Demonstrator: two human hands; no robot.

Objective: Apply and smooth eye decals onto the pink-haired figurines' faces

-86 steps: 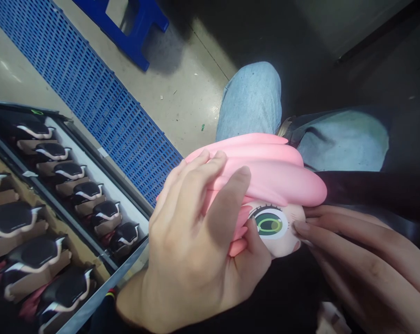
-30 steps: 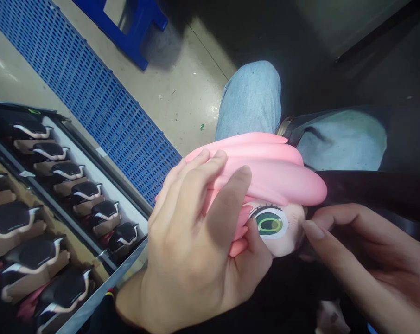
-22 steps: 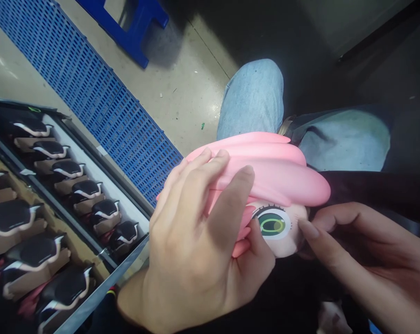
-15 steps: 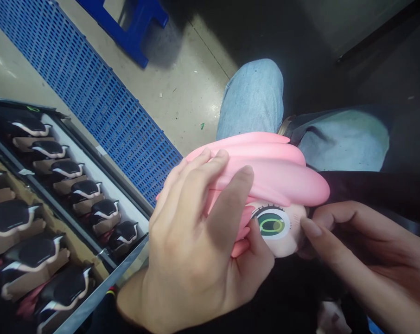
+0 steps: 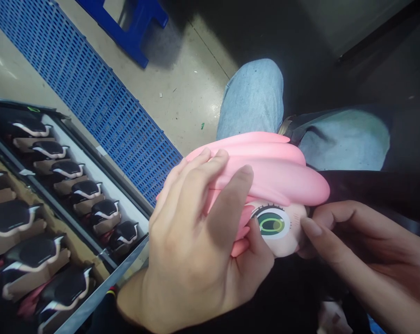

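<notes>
My left hand (image 5: 196,250) wraps over a large figure head (image 5: 286,232) with pink moulded hair (image 5: 276,167) and a painted green eye (image 5: 270,224); its fingers lie across the hair and its thumb rests beside the eye. The head sits on my lap against dark cloth. My right hand (image 5: 356,260) reaches in from the right with fingers curled, its fingertips pressed to the cheek just right of the eye. What those fingertips pinch, if anything, is hidden.
A dark tray (image 5: 92,297) at the lower left holds rows of several black-and-white figure parts (image 5: 105,211) on brown card. Behind it lie a blue slatted pallet (image 5: 102,106) and a blue stool (image 5: 133,23) on the concrete floor. My jeans-clad knee (image 5: 251,97) rises behind the head.
My right hand's fingers, stretched flat under the face before, have curled and now press the cheek by the eye. My left hand and the head have barely moved.
</notes>
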